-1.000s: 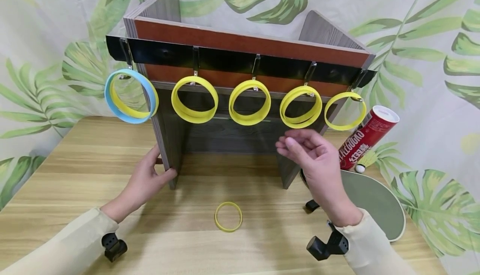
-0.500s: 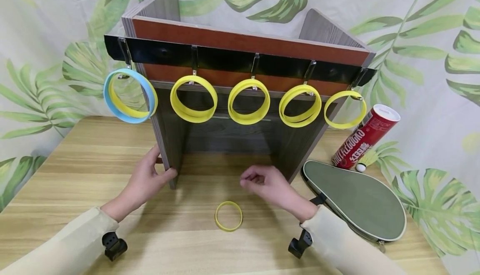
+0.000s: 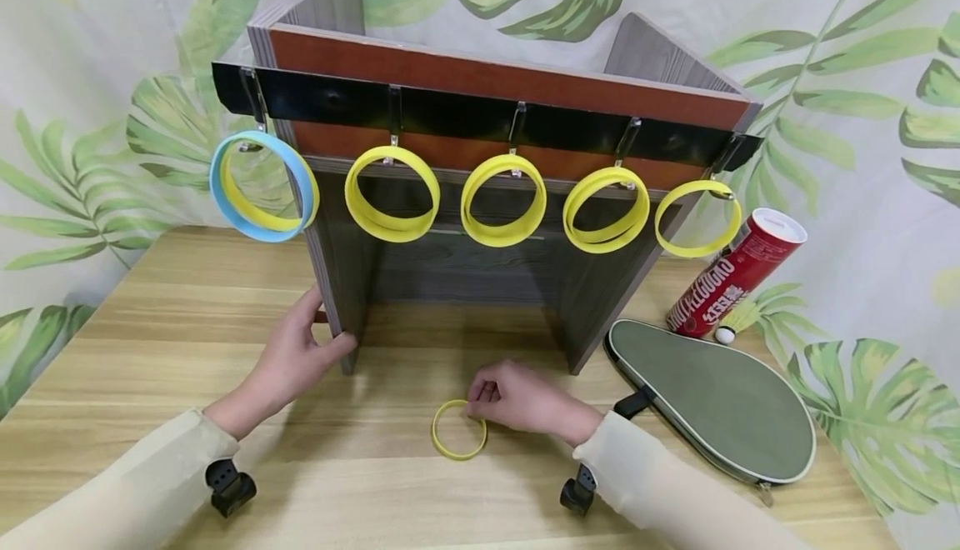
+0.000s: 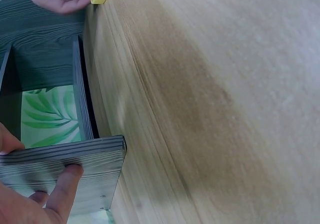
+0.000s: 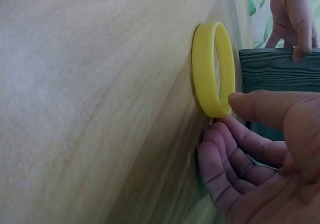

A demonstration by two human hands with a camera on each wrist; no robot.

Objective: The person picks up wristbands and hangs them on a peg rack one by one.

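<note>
A yellow silicone wristband [image 3: 459, 455] lies on the wooden table in front of a grey wooden shelf unit [image 3: 348, 271]. My right hand [image 3: 521, 400] pinches its near right edge; in the right wrist view the thumb is on the inner side of the wristband [image 5: 204, 69] and the index finger on the outside. My left hand [image 3: 292, 360] grips the front edge of the unit's left side panel [image 4: 100, 159], thumb on one face and fingers on the other. From a black strip [image 3: 457, 111] hang yellow wristbands [image 3: 395, 233] on hooks, with a blue wristband [image 3: 217, 187] at the left end.
A red tube [image 3: 716, 287] leans at the right of the unit, beside a shuttlecock [image 3: 738, 323]. In front of them lies a green racket case [image 3: 720, 404]. A leaf-patterned cloth [image 3: 847, 158] hangs behind the table.
My right hand has come down from below the hanging wristbands to the table and taken hold of the loose yellow wristband. The left hand stays on the side panel.
</note>
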